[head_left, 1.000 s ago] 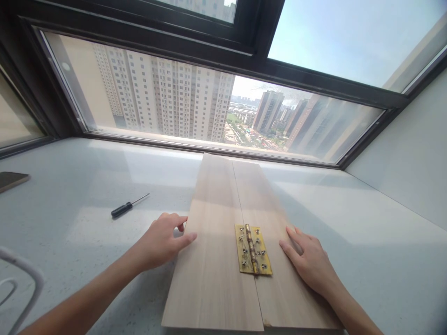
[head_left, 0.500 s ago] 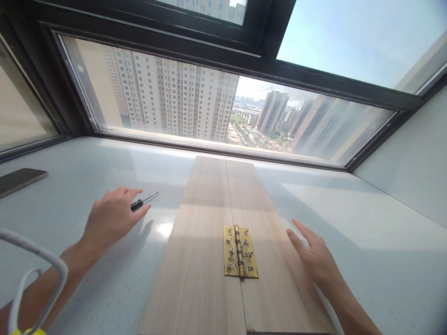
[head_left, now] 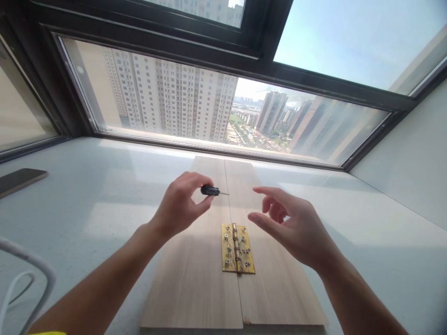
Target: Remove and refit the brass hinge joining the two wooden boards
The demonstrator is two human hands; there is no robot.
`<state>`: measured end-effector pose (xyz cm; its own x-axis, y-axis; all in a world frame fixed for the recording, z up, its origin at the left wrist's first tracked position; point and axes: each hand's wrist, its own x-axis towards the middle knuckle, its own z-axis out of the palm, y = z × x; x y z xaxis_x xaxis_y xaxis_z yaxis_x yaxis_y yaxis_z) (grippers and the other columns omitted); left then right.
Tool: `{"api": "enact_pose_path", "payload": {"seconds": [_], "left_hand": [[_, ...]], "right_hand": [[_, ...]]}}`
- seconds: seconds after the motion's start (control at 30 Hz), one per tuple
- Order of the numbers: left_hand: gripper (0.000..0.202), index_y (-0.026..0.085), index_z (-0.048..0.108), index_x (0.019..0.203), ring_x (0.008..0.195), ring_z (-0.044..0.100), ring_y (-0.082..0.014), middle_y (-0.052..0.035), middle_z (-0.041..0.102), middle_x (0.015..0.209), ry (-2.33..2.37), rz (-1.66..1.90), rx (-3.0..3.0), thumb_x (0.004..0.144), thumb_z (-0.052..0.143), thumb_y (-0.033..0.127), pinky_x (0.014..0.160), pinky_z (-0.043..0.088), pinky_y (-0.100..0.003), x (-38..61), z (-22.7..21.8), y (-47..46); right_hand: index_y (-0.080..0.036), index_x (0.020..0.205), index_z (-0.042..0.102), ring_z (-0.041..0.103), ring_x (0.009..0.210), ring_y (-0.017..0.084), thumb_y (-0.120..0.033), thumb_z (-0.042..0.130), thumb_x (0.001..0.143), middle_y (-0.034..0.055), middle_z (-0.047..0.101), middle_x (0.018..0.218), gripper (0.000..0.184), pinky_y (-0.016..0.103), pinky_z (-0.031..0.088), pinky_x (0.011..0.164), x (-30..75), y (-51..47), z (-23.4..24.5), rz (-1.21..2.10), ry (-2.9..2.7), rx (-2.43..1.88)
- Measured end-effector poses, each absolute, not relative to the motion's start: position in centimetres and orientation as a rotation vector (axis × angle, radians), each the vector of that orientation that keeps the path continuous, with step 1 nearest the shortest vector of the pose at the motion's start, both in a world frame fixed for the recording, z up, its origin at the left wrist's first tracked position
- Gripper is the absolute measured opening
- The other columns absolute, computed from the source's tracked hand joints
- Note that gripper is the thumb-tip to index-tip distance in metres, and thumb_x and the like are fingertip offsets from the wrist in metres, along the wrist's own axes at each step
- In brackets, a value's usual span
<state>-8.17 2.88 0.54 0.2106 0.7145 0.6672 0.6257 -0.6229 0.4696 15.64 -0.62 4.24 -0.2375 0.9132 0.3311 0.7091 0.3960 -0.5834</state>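
A small screwdriver (head_left: pixel 210 190) with a black handle is pinched by its handle end between the thumb and forefinger of my left hand (head_left: pixel 183 200). Its thin metal shaft points right, above the far half of the boards. My right hand (head_left: pixel 291 218) is held over the right board with thumb and forefinger apart, the other fingers curled, and nothing in it. Below and between the hands lies a brass hinge (head_left: pixel 238 249), with screws in both leaves. It spans the seam between the left wooden board (head_left: pixel 195 284) and the right wooden board (head_left: pixel 279 288).
The boards lie on a pale windowsill (head_left: pixel 115 204) below a dark-framed window (head_left: pixel 223 149). At the far left is a dark flat phone-like object (head_left: pixel 23 179). A white cable (head_left: pixel 38 260) loops at the lower left. A wall (head_left: pixel 415 153) closes off the right side.
My left hand has taken hold of the screwdriver and carried it right, from over the sill to above the boards. My right hand has moved left and inward over the right board.
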Motion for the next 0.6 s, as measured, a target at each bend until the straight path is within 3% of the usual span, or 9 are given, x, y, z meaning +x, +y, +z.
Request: {"api": "enact_pose_path", "payload": {"seconds": [0.07,0.13,0.27,0.33,0.37,0.43,0.6], "left_hand": [[0.009,0.019,0.061,0.088,0.08,0.059,-0.0167,-0.0014,0.067,0.083,1.065,1.385,2.422,0.079,0.06,0.019,0.073,0.048,-0.031,-5.7,1.1,2.2],[0.018,0.02,0.058,0.096,0.082,0.06,-0.0157,-0.0012,0.068,0.087,0.918,1.436,2.349,0.079,0.063,0.018,0.074,0.048,-0.029,-4.6,0.9,1.8],[0.053,0.022,0.048,0.124,0.093,0.062,-0.0179,-0.004,0.069,0.102,0.897,1.389,2.177,0.076,0.07,0.029,0.081,0.046,-0.031,-5.5,-0.9,2.5],[0.044,0.021,0.056,0.119,0.092,0.061,-0.0186,-0.0046,0.069,0.103,1.069,1.315,2.1,0.079,0.065,0.036,0.079,0.045,-0.03,-6.8,-2.3,3.7],[0.031,0.019,0.062,0.107,0.084,0.062,-0.0173,-0.0035,0.07,0.094,1.213,1.302,1.998,0.084,0.057,0.038,0.073,0.045,-0.029,-7.4,-3.2,4.4],[0.033,0.017,0.068,0.081,0.068,0.058,-0.0152,-0.0014,0.067,0.074,1.481,1.16,1.846,0.088,0.045,0.04,0.064,0.042,-0.027,-8.4,-5.0,5.6],[0.032,0.018,0.065,0.069,0.062,0.054,-0.0145,0.0016,0.062,0.062,1.5,0.994,1.868,0.084,0.048,0.041,0.061,0.038,-0.026,-8.8,-7.7,6.6]], "right_hand": [[-0.024,0.116,0.061,0.052,0.056,0.012,-0.049,0.066,0.077,0.0003,0.062,0.073,0.047,0.026,0.043,0.052,13.7,-0.1,5.1,0.512,-2.143,-1.33],[-0.022,0.1,0.065,0.052,0.057,0.012,-0.048,0.062,0.08,-0.0007,0.059,0.068,0.033,0.025,0.041,0.051,13.0,0.6,5.1,0.628,-2.19,-1.308],[-0.018,0.081,0.062,0.055,0.059,0.013,-0.045,0.051,0.087,-0.0002,0.058,0.065,0.03,0.026,0.044,0.056,14.6,2.3,3.8,0.875,-2.1,-1.307],[-0.018,0.081,0.062,0.054,0.058,0.012,-0.042,0.051,0.087,-0.0008,0.058,0.064,0.027,0.026,0.043,0.055,16.2,3.2,3.1,0.901,-2.102,-1.374],[-0.018,0.081,0.063,0.053,0.058,0.013,-0.04,0.051,0.087,-0.0009,0.057,0.064,0.026,0.026,0.043,0.055,16.9,3.6,2.8,0.884,-2.12,-1.416],[-0.018,0.082,0.063,0.052,0.059,0.013,-0.038,0.051,0.086,-0.0008,0.057,0.066,0.024,0.027,0.042,0.055,18.1,4.2,2.4,0.828,-2.146,-1.464],[-0.018,0.084,0.063,0.051,0.06,0.013,-0.035,0.05,0.086,-0.0009,0.058,0.068,0.022,0.027,0.041,0.057,18.9,4.9,2.3,0.791,-2.141,-1.474]]}}
